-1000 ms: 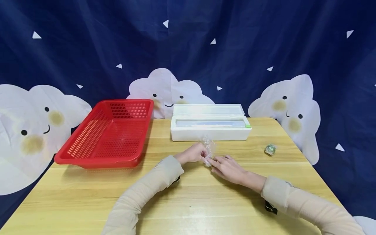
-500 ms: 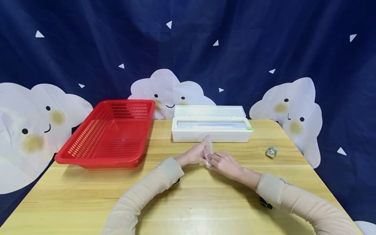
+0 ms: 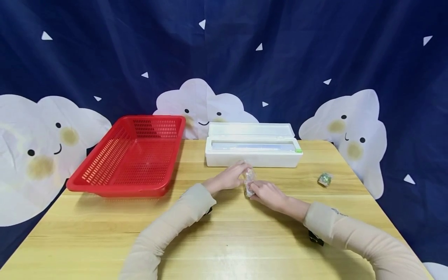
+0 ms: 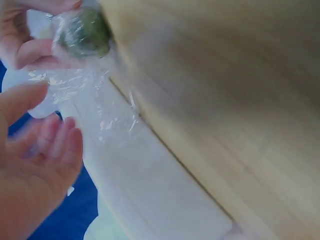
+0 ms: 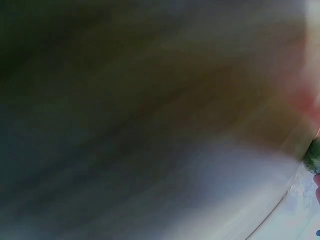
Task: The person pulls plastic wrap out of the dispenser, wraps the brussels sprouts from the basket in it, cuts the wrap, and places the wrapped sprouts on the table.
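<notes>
My right hand (image 3: 271,195) pinches a small green lump (image 4: 87,32) wrapped in clear cling film (image 4: 107,107); its exact kind is hard to tell under the film. In the head view the film bundle (image 3: 249,182) hangs between both hands, over the table in front of the white box. My left hand (image 3: 229,177) is just left of the film. In the left wrist view its thumb and fingers stand apart, with the loose film beside the thumb tip. The right wrist view is mostly blurred, with part of the green lump (image 5: 313,158) at its right edge.
Behind the hands stands a white cling film dispenser box (image 3: 252,158), lid raised, with a green piece at its right end. A red perforated basket (image 3: 168,155) is at the left. Another small green wrapped lump (image 3: 325,179) lies at the right on the wooden table (image 3: 224,241).
The film has been gathered into a narrower bundle. My left hand has gone from gripping it to spread fingers beside it, while my right hand has taken a pinching hold.
</notes>
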The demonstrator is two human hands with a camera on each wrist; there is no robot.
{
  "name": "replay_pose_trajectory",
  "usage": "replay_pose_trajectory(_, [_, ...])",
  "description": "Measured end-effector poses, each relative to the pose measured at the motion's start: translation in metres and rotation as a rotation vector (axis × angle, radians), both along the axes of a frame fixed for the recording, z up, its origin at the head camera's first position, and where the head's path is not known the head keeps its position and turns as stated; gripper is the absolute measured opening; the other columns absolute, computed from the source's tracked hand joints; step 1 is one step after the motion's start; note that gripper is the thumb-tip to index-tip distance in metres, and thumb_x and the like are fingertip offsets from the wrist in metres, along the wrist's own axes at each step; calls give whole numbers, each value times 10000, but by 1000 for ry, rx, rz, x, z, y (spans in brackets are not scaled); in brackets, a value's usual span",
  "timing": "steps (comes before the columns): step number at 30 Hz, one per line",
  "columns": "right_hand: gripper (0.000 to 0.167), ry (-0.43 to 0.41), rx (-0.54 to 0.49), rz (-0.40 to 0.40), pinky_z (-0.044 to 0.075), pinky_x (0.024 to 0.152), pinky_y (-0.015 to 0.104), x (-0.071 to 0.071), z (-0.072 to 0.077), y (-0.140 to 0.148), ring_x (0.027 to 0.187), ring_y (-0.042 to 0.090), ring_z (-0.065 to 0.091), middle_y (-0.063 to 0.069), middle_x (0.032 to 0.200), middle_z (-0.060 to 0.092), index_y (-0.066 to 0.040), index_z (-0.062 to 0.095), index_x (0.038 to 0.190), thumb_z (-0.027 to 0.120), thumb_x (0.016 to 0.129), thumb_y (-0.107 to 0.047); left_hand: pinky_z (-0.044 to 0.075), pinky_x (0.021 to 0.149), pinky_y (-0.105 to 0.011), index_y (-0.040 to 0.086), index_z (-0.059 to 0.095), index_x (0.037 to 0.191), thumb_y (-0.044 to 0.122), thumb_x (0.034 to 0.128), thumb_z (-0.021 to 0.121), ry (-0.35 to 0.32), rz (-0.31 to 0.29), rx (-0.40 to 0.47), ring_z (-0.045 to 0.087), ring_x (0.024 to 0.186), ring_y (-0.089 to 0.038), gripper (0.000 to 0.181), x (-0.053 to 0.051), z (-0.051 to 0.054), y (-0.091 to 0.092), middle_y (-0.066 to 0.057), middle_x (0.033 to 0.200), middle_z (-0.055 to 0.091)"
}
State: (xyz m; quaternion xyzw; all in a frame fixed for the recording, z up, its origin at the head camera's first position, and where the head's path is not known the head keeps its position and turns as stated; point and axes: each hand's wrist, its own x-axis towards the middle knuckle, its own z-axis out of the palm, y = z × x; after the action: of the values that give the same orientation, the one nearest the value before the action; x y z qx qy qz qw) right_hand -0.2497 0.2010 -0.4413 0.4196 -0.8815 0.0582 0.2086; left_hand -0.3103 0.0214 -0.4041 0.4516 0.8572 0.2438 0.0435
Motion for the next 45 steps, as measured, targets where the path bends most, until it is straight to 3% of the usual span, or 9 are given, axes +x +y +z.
replay_pose_trajectory(7, [279,-20,-35,12,529,713,296,-1,2,5,831,267,648,150,908,659,31,615,925,740,727,-119,321,1033,-323,73,442,1337,-217,751,431,-52,-174,-205,473,1192,-258,654,-1,3,-6,-41,1398,409])
replay_pose_trajectory(12, [303,70,37,3,535,666,289,0,1,6,813,266,656,157,917,665,31,628,935,734,738,-173,294,1049,-313,68,323,1407,-214,765,394,-214,-141,-287,438,1218,-238,705,-4,-4,-4,-63,1419,379])
replay_pose_trajectory(14, [300,84,61,-8,537,650,291,1,1,4,814,271,657,162,932,664,26,630,938,726,750,-187,196,1093,-335,66,294,1419,-203,782,378,-260,-115,-311,277,1334,-218,696,-8,-7,-2,-60,1447,333])
replay_pose_trajectory(15, [301,70,63,-13,537,655,296,2,2,4,828,278,655,168,951,662,27,630,952,722,757,-183,128,1107,-321,110,278,1430,-167,797,370,-259,-139,-296,189,1366,-190,697,-19,-20,-2,-26,1475,277])
replay_pose_trajectory(20, [375,-111,-55,-11,519,759,318,3,3,4,914,292,635,164,1088,609,33,600,1065,725,761,-149,46,1114,-331,93,214,1445,-101,814,402,-300,-103,-329,55,1392,-200,687,-25,-17,1,-70,1516,139])
replay_pose_trajectory(22, [431,-170,-111,0,519,759,299,3,2,6,895,270,635,144,1098,579,28,564,1103,735,750,-150,95,1112,-358,25,180,1442,-123,802,423,-332,-48,-336,116,1385,-240,701,-14,-3,2,-125,1501,174])
replay_pose_trajectory(32, [324,-101,-125,1,523,692,310,-6,0,5,750,187,626,65,888,626,-30,572,937,767,706,-144,198,1090,-389,16,174,1440,-80,877,411,-390,-41,-247,292,1324,-289,619,-17,-4,8,-167,1413,361])
replay_pose_trajectory(39, [263,-304,-187,-2,518,699,227,-12,10,7,786,189,655,100,891,667,-7,615,939,730,744,-141,247,1072,-399,50,241,1433,-93,856,450,-312,-56,-246,379,1273,-281,630,-21,-2,11,-119,1354,459])
replay_pose_trajectory(45, [257,-521,-262,-2,507,686,190,-8,13,9,765,183,650,113,890,675,23,648,956,705,770,-146,346,1014,-344,41,238,1430,-148,781,503,-409,-169,-167,533,1123,-212,726,-22,-12,10,-77,1164,615])
